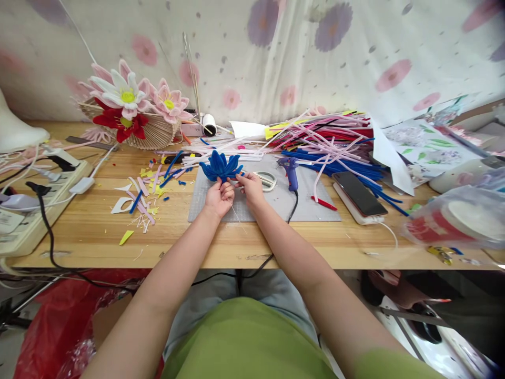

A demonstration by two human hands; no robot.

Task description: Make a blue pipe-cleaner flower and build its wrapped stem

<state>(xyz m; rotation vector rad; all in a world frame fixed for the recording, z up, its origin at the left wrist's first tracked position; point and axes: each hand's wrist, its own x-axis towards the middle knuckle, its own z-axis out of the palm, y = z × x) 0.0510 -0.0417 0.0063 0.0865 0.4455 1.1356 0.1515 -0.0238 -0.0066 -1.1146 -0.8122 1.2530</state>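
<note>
**Me:** Both hands were on the blue pipe-cleaner flower [221, 166] just then. My left hand [219, 198] had a closed grip at its base, fingers pinched under the petals, and my right hand [249, 188] was curled in beside it, fingertips on the flower's right edge. The flower sat just above the grey cutting mat [307, 208], near the middle of the surface.

**Friend:** So what worried you?

**Me:** Mostly the petals. They were only bent wire and fuzz, so I judged that squeezing too hard at the base could flatten them or twist the whole bloom off line. A thin wire stem [235, 215] seemed to trail down from my left hand, though it was too fine to see clearly; if my pinch had slackened, the flower could have spun on it.

**Friend:** And the glue gun?

**Me:** The blue glue gun [291, 171] stood just beside my right hand, its cord [292, 206] running across the mat toward me. I could not tell whether it was hot. A careless sweep of my wrist might have knocked it over or snagged the cord.

**Friend:** Anything else close?

**Me:** Scissors [267, 180] lay right behind my right hand, and the heap of pipe cleaners [335, 145] spilled toward a phone [359, 193]. Loose stems could have caught on the petals.
</note>
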